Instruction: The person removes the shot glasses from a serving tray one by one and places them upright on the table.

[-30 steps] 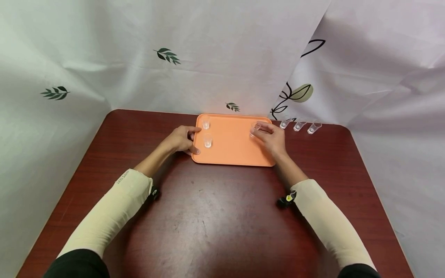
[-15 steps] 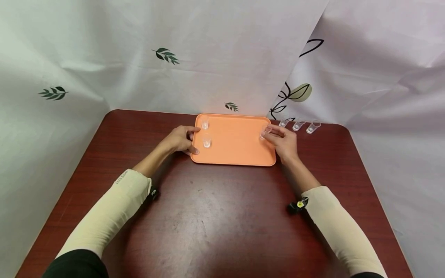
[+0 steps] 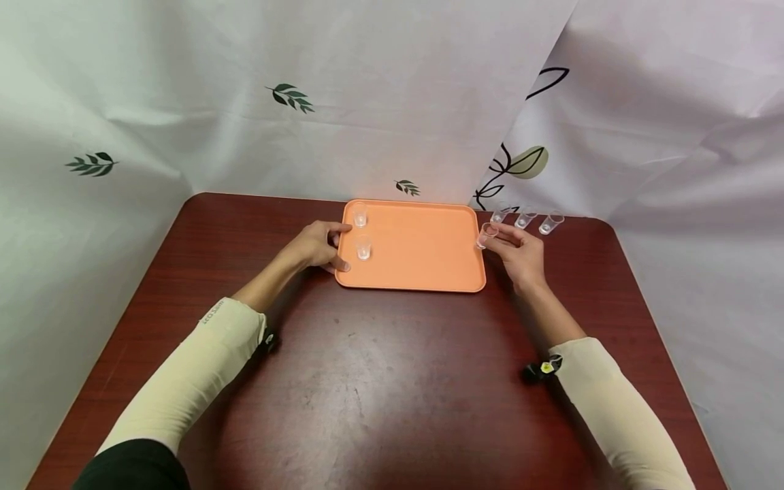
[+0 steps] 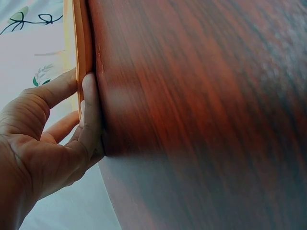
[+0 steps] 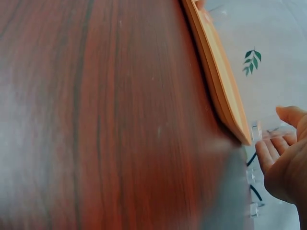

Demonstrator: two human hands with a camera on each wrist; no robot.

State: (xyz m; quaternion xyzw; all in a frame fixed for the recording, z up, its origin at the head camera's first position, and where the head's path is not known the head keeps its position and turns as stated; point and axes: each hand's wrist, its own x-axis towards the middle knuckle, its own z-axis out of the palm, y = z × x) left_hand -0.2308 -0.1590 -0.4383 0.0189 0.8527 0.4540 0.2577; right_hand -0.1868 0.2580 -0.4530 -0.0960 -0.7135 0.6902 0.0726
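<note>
Head view: right hand (image 3: 520, 255) pinching a small clear cup (image 3: 486, 235) between thumb and fingertips, just past the right rim of the orange tray (image 3: 416, 272). Held a little tilted; whether raised or already touching the bench (image 3: 380, 381) cannot be told. Left hand (image 3: 318, 246) clamped on the tray's left edge, thumb on top near the front corner, fingers curled at the rim.

Left wrist view: same grip from below, left hand (image 4: 53, 139) with fingers against the thin edge of the tray (image 4: 79, 48). Right wrist view: right hand (image 5: 285, 163) at the tray's corner (image 5: 216, 72), the cup (image 5: 268, 129) faint between thumb and fingers.

Two more cups (image 3: 364, 248) upright on the tray's left side, near the left hand. Three cups (image 3: 524, 219) in a row on the bench, just behind the right hand, close to the backdrop.

Step in hand, judging by position: carrying a cup between tray and row. Next move calls for setting it upright and level, near the nearest cup of the row without knocking it, then easing the pinch off gently; light, tippy thing, likely to topple on a careless release. Tray best kept pinned meanwhile.
</note>
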